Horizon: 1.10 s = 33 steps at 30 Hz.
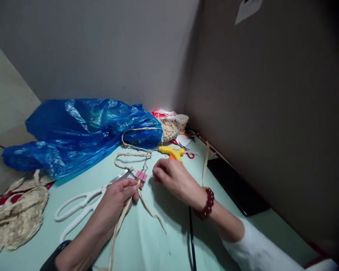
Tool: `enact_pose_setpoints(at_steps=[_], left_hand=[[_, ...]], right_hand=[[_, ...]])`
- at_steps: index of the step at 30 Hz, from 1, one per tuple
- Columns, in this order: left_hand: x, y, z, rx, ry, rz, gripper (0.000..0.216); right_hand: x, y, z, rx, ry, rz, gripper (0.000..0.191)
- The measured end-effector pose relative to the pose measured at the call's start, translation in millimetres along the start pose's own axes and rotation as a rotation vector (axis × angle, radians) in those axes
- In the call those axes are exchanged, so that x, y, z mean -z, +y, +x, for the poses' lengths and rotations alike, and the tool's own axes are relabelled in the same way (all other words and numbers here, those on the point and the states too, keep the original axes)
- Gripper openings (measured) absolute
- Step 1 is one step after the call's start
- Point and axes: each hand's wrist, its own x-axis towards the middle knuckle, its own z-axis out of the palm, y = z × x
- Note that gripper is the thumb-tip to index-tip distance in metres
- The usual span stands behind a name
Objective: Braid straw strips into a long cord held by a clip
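My left hand (115, 201) pinches a braided straw cord just below a pink binder clip (141, 175). The finished braid (132, 154) winds back from the clip in loops toward the blue bag, while loose flat straw strands (121, 222) hang down from my fingers. One strand (151, 212) trails to the right on the table. To the right of the clip and apart from it, my right hand (176, 180) hovers with its fingers curled together; what they hold, if anything, is hidden. White-handled scissors (84, 203) lie beside and partly under my left hand.
A crumpled blue plastic bag (81, 128) covers the back left. Near the corner are a woven basket (169, 130), a paper cup (182, 121) and a yellow glue gun (172, 151). Woven straw pieces (19, 218) lie left; a black flat device (237, 188) lies right, by the wall.
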Motion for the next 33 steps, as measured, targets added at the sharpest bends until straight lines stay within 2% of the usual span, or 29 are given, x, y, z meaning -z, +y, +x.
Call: enact_pose_setpoints(at_steps=[3, 5, 7, 11, 15, 21, 27, 33], left_hand=[[-4.0, 0.0, -3.0, -0.021, -0.041, -0.107, 0.016], [-6.3, 1.1, -5.5, -0.042, -0.071, -0.175, 0.017], [-7.7, 1.3, -7.0, -0.037, -0.07, -0.229, 0.02], [-8.8, -2.8, -6.1, -0.032, -0.025, -0.186, 0.031], [-9.9, -5.9, -7.3, -0.1, -0.024, -0.038, 0.031], [-9.0, -4.4, -12.7, -0.245, 0.012, 0.259, 0.019], [-16.6, 3.9, -23.8, -0.35, 0.138, 0.679, 0.015], [-20.6, 8.5, -24.9, -0.389, 0.153, 0.757, 0.015]], right_hand=[[-17.1, -10.1, -19.0, -0.018, -0.077, 0.194, 0.019], [-29.6, -12.5, -22.7, -0.079, -0.148, 0.423, 0.019], [-38.6, -12.8, -21.8, -0.14, -0.182, 0.535, 0.019], [-42.9, -13.1, -20.3, -0.106, -0.07, 0.385, 0.023], [-39.9, -12.5, -23.6, -0.089, -0.023, 0.354, 0.027], [-43.9, -7.6, -20.7, -0.144, 0.019, 0.52, 0.024], [-50.9, -7.0, -17.3, -0.213, 0.065, 0.606, 0.021], [-45.6, -12.7, -18.3, -0.231, 0.105, 0.499, 0.02]])
